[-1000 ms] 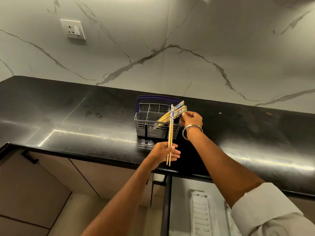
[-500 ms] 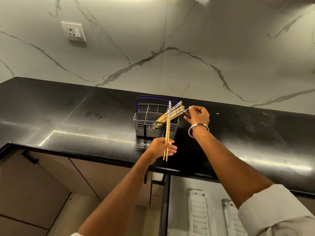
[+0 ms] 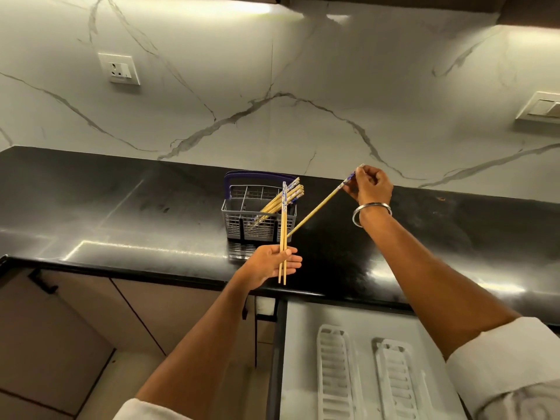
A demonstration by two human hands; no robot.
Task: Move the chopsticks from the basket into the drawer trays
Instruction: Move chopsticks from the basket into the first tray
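Leaning in the grey basket [image 3: 242, 221] on the black counter [image 3: 121, 213]: a bundle of chopsticks [image 3: 280, 199], pale bamboo shafts with blue-and-white patterned tops, tips down, tops slanting right over the rim. The basket has a purple handle at its far side. Left hand [image 3: 270, 266], near the counter's near edge, has its fingers curled around two chopsticks [image 3: 284, 234] held upright. Right hand [image 3: 368, 186], with a metal bangle [image 3: 371, 211] on the wrist, pinches the patterned top of a single chopstick [image 3: 318, 206], which slants down to the left. Half a second ago this hand was at the basket's right rim; it now sits further right and higher, the stick drawn clear of the bundle. Below the counter, the open drawer [image 3: 303, 359] shows two white trays [image 3: 336, 374].
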